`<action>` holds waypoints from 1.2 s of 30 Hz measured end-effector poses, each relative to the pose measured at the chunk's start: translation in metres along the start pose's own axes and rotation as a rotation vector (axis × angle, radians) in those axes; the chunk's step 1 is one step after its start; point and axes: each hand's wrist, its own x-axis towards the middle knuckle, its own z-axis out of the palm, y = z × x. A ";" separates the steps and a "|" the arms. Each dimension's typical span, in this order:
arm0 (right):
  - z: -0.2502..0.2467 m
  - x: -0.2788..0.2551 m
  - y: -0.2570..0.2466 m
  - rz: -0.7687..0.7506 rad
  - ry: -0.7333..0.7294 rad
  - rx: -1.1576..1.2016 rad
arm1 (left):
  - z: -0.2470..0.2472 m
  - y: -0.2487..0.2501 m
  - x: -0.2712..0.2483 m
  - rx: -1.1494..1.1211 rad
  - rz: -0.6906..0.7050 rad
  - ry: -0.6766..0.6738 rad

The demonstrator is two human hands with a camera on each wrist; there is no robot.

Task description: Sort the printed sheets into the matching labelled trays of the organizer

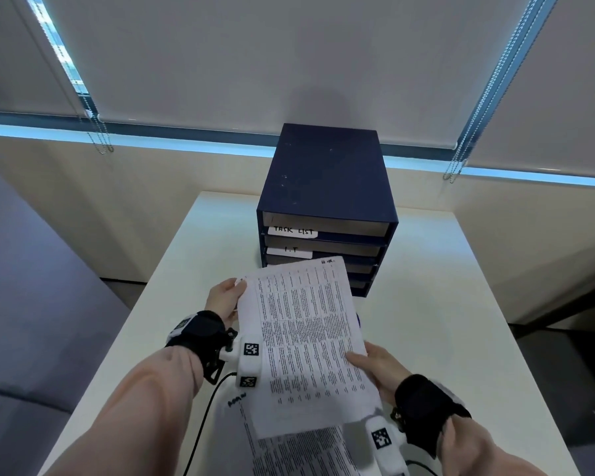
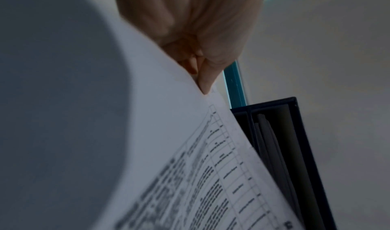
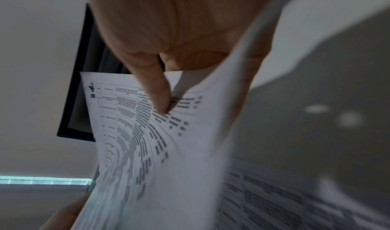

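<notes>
I hold a printed sheet (image 1: 306, 338) with a dense table above the white table, in front of the dark blue organizer (image 1: 323, 187). My left hand (image 1: 225, 297) pinches its far left corner; my right hand (image 1: 375, 365) pinches its right edge, thumb on top. Handwriting marks the sheet's top right corner. The organizer's tray fronts carry white labels, "TASK LIST" (image 1: 292, 231) and "I.T" (image 1: 289, 251); the lower labels are hidden behind the sheet. The left wrist view shows fingertips (image 2: 203, 81) pinching the sheet (image 2: 190, 150). The right wrist view shows the thumb (image 3: 156, 90) on the sheet (image 3: 147, 141).
More printed sheets (image 1: 289, 451) lie on the table (image 1: 443, 304) near its front edge, under the held one. A black cable (image 1: 203, 417) runs from my left wrist. Window blinds with bead chains (image 1: 461, 159) hang behind. A grey sofa (image 1: 31, 304) stands left.
</notes>
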 end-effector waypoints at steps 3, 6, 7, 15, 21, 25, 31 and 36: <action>-0.010 0.008 0.025 0.070 0.037 -0.029 | -0.001 -0.017 -0.009 0.108 -0.074 -0.082; -0.027 0.018 0.031 0.141 0.042 -0.058 | -0.004 -0.044 -0.025 0.271 -0.160 -0.027; -0.032 0.023 0.030 0.147 0.060 -0.065 | -0.007 -0.056 -0.029 0.342 -0.189 0.010; -0.062 0.060 -0.021 0.102 0.182 -0.210 | -0.030 -0.112 -0.038 1.677 0.138 -0.377; -0.059 0.084 -0.079 0.011 0.360 -0.255 | -0.018 -0.105 -0.025 1.711 0.039 -0.467; -0.049 0.074 -0.070 0.116 0.284 -0.185 | -0.018 -0.097 -0.018 1.520 0.050 -0.364; -0.043 0.064 -0.055 0.079 0.270 -0.182 | -0.012 -0.079 -0.002 1.341 0.126 -0.286; -0.059 0.050 -0.072 0.003 0.247 -0.102 | -0.010 -0.074 0.000 1.400 0.131 -0.276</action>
